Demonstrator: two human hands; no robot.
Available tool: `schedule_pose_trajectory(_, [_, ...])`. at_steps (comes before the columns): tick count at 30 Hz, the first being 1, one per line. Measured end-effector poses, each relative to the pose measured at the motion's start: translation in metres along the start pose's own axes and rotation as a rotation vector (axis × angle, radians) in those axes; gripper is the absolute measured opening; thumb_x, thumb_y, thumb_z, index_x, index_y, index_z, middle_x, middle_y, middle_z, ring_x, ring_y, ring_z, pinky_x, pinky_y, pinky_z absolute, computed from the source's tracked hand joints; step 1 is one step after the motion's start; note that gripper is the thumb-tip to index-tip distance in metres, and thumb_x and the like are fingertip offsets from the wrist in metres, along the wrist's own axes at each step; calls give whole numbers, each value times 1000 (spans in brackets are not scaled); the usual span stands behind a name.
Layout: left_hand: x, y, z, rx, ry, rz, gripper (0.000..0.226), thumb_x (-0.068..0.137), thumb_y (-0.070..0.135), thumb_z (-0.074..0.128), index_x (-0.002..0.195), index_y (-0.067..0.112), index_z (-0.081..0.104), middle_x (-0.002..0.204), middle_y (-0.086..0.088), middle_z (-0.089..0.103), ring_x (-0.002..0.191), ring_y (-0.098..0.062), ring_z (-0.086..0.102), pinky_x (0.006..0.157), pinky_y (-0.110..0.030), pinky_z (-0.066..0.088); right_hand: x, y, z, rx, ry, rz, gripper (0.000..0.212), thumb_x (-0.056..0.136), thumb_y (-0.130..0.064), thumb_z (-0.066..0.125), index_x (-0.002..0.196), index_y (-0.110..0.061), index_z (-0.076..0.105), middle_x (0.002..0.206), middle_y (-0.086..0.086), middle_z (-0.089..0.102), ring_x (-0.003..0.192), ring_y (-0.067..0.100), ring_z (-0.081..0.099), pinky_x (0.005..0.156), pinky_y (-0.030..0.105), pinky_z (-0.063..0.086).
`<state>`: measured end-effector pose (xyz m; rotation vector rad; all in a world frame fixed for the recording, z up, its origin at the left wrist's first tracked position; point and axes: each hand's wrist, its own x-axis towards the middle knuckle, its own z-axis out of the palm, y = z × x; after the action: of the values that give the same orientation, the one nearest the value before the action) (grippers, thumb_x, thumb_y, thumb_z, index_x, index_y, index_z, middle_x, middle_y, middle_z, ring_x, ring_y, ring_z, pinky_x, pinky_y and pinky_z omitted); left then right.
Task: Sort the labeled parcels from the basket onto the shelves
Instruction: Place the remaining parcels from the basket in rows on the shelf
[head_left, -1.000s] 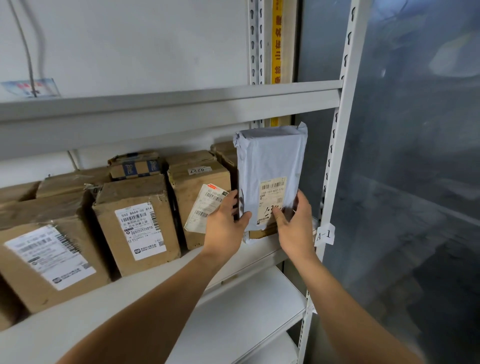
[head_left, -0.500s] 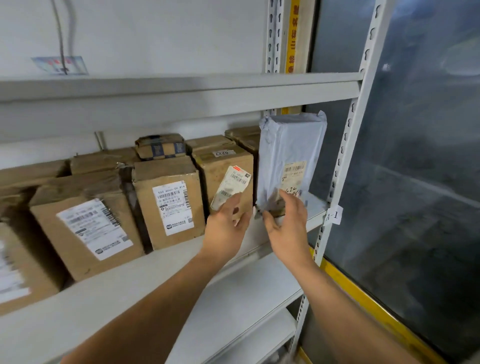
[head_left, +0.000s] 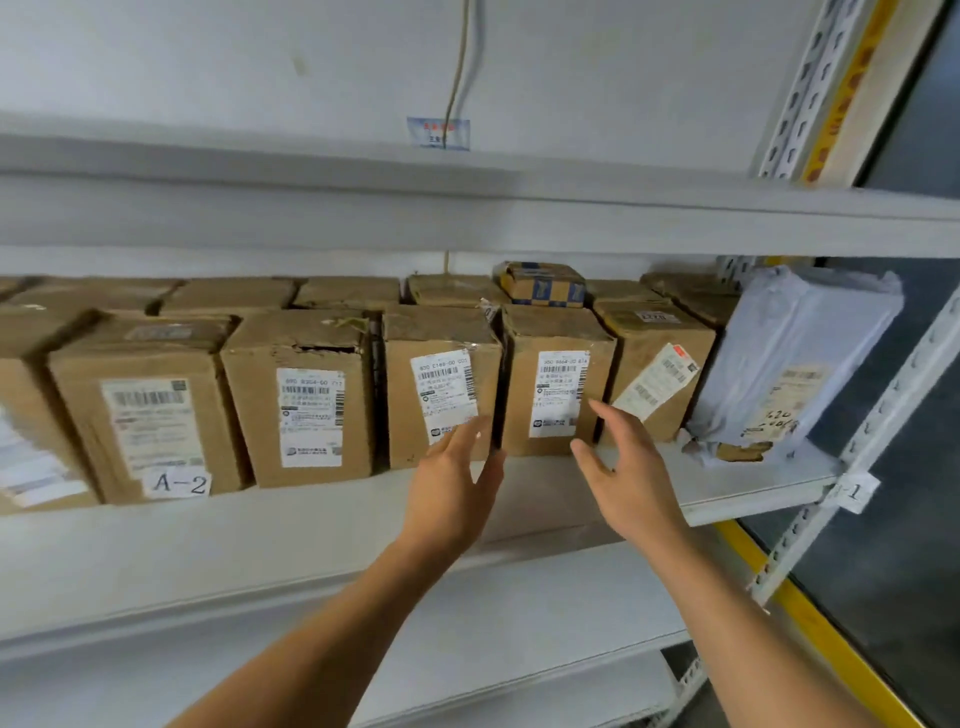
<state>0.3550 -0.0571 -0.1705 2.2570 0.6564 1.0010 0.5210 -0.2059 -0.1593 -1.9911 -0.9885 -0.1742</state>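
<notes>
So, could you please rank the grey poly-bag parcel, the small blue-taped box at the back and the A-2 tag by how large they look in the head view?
1. grey poly-bag parcel, clearly largest.
2. blue-taped box; it sits further back, so its true size may be understated.
3. A-2 tag, looks slightly smaller, though it is close.

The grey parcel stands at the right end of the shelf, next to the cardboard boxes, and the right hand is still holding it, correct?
Not quite. In the head view the grey parcel does stand at the right end of the shelf beside the cardboard boxes, but the right hand is not holding it; it is open and apart from the parcel, in front of the boxes.
</notes>
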Motion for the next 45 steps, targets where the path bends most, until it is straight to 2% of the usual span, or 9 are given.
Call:
schedule_pose_trajectory(6, [4,-14,-48,38,180,-109,50,102,32,66,150,25,52,147,1,59,130,-20,59,105,-45,55,22,-21,14,29,116,-89,59,96,-22,76,150,-20,50,144,3,51,132,13,45,110,30,39])
schedule_pose_trajectory(13, [7,-10,-53,139,267,-151,64,95,29,75,150,20,45,148,-9,43,131,-32,51,104,-46,53,46,8,5,210,264,160,79,96,-19,76,162,-16,32,163,12,30,151,27,30,121,36,31])
schedule_pose_trajectory(19, [37,33,-6,203,126,88,58,96,24,74,149,16,51,148,-11,48,130,-30,54,105,-45,52,80,52,-23,330,378,377,75,97,-20,73,161,-15,35,159,14,43,147,32,44,118,56,44])
schedule_pose_trajectory(22, [69,65,20,289,74,288,52,98,26,71,147,15,54,144,-8,53,129,-29,49,105,-41,45,91,66,-25,355,392,412,73,101,-25,68,163,-13,32,163,15,41,151,35,39,121,60,38])
schedule_pose_trajectory(26, [125,104,55,481,2,520,43,98,33,66,137,16,65,136,-7,62,125,-33,51,101,-54,48,97,77,-22,377,371,453,94,94,-31,78,168,-17,21,168,12,33,156,34,29,125,60,29])
schedule_pose_trajectory(32, [209,146,100,712,-331,466,68,102,69,32,156,29,42,161,-2,43,150,-29,27,119,-60,24,100,90,-19,382,352,454,97,97,-27,76,169,-18,13,172,11,27,159,28,20,128,45,19])
schedule_pose_trajectory(37, [246,158,118,810,-520,432,115,71,105,27,165,41,12,174,-2,23,159,-31,18,125,-66,9,93,98,-19,570,333,433,94,99,-24,74,170,-30,12,170,-2,34,158,18,29,128,45,30])
schedule_pose_trajectory(40, [257,159,121,836,-576,386,130,55,115,24,163,44,13,172,-2,29,156,-34,27,123,-63,12,89,100,-17,603,332,401,84,102,-21,70,167,-38,21,163,-8,45,150,13,42,124,41,38])
schedule_pose_trajectory(45, [264,152,120,867,-618,358,142,46,118,19,161,35,32,169,0,37,153,-31,36,122,-59,25,86,98,-11,624,341,369,79,102,-16,68,165,-41,29,161,-11,48,148,11,44,123,39,40])
